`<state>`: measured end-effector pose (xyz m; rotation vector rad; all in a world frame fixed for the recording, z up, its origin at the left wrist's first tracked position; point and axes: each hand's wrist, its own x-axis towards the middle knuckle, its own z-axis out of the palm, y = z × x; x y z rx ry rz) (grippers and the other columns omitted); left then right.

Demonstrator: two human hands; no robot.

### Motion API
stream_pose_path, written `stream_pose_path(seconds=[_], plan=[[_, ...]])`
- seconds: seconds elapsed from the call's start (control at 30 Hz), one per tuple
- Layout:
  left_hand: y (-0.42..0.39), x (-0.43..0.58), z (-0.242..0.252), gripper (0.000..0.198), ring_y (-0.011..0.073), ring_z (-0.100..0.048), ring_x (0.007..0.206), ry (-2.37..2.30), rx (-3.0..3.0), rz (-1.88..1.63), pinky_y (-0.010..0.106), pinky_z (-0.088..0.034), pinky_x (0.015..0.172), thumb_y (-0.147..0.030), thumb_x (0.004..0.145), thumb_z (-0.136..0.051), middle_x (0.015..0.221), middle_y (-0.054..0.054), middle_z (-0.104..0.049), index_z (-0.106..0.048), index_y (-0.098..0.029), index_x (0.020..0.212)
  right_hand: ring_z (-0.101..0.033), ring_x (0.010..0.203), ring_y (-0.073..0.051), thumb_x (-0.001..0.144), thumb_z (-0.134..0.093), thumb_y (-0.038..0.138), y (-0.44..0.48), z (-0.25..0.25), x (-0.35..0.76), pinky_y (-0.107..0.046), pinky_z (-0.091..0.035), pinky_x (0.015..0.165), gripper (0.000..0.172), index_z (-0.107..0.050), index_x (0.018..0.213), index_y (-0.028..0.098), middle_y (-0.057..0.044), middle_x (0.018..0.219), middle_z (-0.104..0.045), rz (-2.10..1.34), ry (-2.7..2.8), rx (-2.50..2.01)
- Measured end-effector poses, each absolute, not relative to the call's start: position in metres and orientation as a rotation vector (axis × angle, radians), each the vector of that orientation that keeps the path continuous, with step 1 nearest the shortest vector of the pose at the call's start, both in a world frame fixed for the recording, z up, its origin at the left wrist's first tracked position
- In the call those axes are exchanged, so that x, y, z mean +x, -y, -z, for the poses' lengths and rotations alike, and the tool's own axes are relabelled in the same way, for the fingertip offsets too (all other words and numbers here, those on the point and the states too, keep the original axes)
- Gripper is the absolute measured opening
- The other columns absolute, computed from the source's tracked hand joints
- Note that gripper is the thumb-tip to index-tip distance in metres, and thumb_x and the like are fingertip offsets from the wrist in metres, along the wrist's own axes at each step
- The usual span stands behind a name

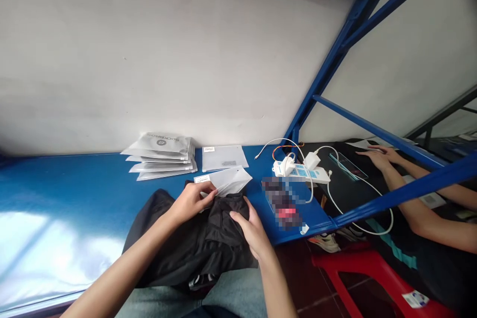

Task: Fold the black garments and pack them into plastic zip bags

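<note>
Black fabric, seemingly a garment (175,253), lies bunched over my lap and the front edge of the blue surface. My right hand (253,228) grips its gathered upper end, thumb on top and fingers behind. My left hand (194,202) is closed in a pinch at the near edge of a frosted plastic bag (231,179), which creases by the fingertips. This bag carries a white label and rests just beyond the fabric. Behind it another flat frosted bag (225,157) lies near the wall.
Left of the bags is a stack of filled frosted bags (162,151). To the right are a white power strip (316,175) with chargers and cables, and a blurred-out item (285,203). Blue metal bars (324,74) divide off another person's arms (413,198). Below stands a red stool (372,271).
</note>
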<state>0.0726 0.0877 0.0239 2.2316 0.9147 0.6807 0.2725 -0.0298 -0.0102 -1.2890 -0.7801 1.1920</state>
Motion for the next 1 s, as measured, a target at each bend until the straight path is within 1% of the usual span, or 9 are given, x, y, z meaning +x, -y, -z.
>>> stream_pose_path(seconds=[0.17, 0.33, 0.4, 0.53, 0.67, 0.77, 0.87, 0.93, 1.0], plan=[[-0.077, 0.075, -0.018, 0.018, 0.0245, -0.070, 0.107, -0.779, 2.748, -0.927, 0.038, -0.058, 0.093, -0.024, 0.101, -0.053, 0.115, 0.010, -0.075, -0.070, -0.020, 0.103, -0.066, 0.126, -0.029, 0.075, -0.084, 0.032, 0.029, -0.002, 0.266, -0.045, -0.049, 0.110, 0.064, -0.065, 0.135, 0.028, -0.004, 0.130, -0.074, -1.330, 0.559, -1.111], [-0.071, 0.080, -0.011, 0.014, 0.0254, -0.070, 0.115, -0.702, 2.875, -1.167, 0.040, -0.060, 0.097, -0.015, 0.099, -0.058, 0.122, 0.011, -0.075, -0.067, -0.017, 0.109, -0.068, 0.122, -0.028, 0.077, -0.084, 0.035, 0.026, -0.008, 0.251, -0.044, -0.056, 0.103, 0.072, -0.056, 0.143, 0.034, -0.003, 0.132, -0.073, -1.172, 0.336, -0.981], [-0.069, 0.082, -0.008, 0.014, 0.0257, -0.070, 0.116, -0.700, 2.880, -1.152, 0.040, -0.061, 0.097, -0.014, 0.099, -0.058, 0.124, 0.011, -0.074, -0.066, -0.017, 0.109, -0.066, 0.126, -0.028, 0.078, -0.084, 0.035, 0.027, -0.005, 0.247, -0.045, -0.054, 0.105, 0.071, -0.055, 0.143, 0.035, -0.003, 0.135, -0.071, -1.212, 0.378, -0.963], [-0.065, 0.084, -0.007, 0.011, 0.0258, -0.070, 0.117, -0.704, 2.868, -1.105, 0.040, -0.062, 0.097, -0.015, 0.100, -0.057, 0.127, 0.010, -0.073, -0.065, -0.017, 0.106, -0.057, 0.137, -0.026, 0.068, -0.092, 0.024, 0.024, 0.004, 0.244, -0.043, -0.043, 0.117, 0.073, -0.063, 0.134, 0.030, -0.003, 0.139, -0.068, -1.309, 0.534, -1.053], [-0.063, 0.084, -0.008, 0.011, 0.0230, -0.071, 0.118, -0.732, 2.772, -1.169, 0.037, -0.062, 0.098, -0.017, 0.100, -0.057, 0.128, 0.009, -0.073, -0.065, -0.019, 0.107, -0.067, 0.124, -0.027, 0.073, -0.086, 0.027, 0.010, 0.010, 0.241, -0.047, -0.048, 0.113, 0.055, -0.068, 0.124, 0.026, -0.005, 0.122, -0.077, -1.389, 0.312, -0.916], [-0.062, 0.086, -0.008, 0.012, 0.0217, -0.071, 0.117, -0.709, 2.718, -1.227, 0.036, -0.062, 0.099, -0.017, 0.099, -0.059, 0.127, 0.009, -0.074, -0.065, -0.020, 0.109, -0.070, 0.119, -0.025, 0.078, -0.080, 0.033, 0.000, 0.009, 0.232, -0.044, -0.051, 0.110, 0.039, -0.070, 0.114, 0.024, -0.005, 0.115, -0.078, -1.194, 0.120, -0.815], [-0.062, 0.088, -0.006, 0.013, 0.0212, -0.071, 0.118, -0.646, 2.698, -1.264, 0.036, -0.062, 0.100, -0.014, 0.098, -0.061, 0.126, 0.009, -0.074, -0.065, -0.020, 0.109, -0.068, 0.123, -0.023, 0.078, -0.080, 0.030, 0.000, 0.005, 0.219, -0.042, -0.053, 0.108, 0.053, -0.063, 0.128, 0.030, -0.001, 0.126, -0.075, -1.046, 0.141, -0.794], [-0.062, 0.088, -0.006, 0.012, 0.0219, -0.070, 0.120, -0.617, 2.690, -1.285, 0.036, -0.061, 0.101, -0.013, 0.097, -0.062, 0.126, 0.009, -0.075, -0.065, -0.019, 0.107, -0.067, 0.124, -0.023, 0.075, -0.084, 0.024, 0.001, 0.002, 0.214, -0.042, -0.054, 0.106, 0.066, -0.059, 0.135, 0.033, -0.001, 0.128, -0.074, -1.138, 0.216, -0.823], [-0.061, 0.088, -0.007, 0.011, 0.0226, -0.069, 0.122, -0.595, 2.688, -1.294, 0.036, -0.061, 0.103, -0.013, 0.096, -0.064, 0.125, 0.009, -0.075, -0.065, -0.019, 0.106, -0.068, 0.122, -0.024, 0.073, -0.085, 0.021, -0.001, -0.001, 0.215, -0.039, -0.055, 0.104, 0.063, -0.063, 0.131, 0.030, -0.002, 0.124, -0.076, -1.266, 0.241, -0.826]])
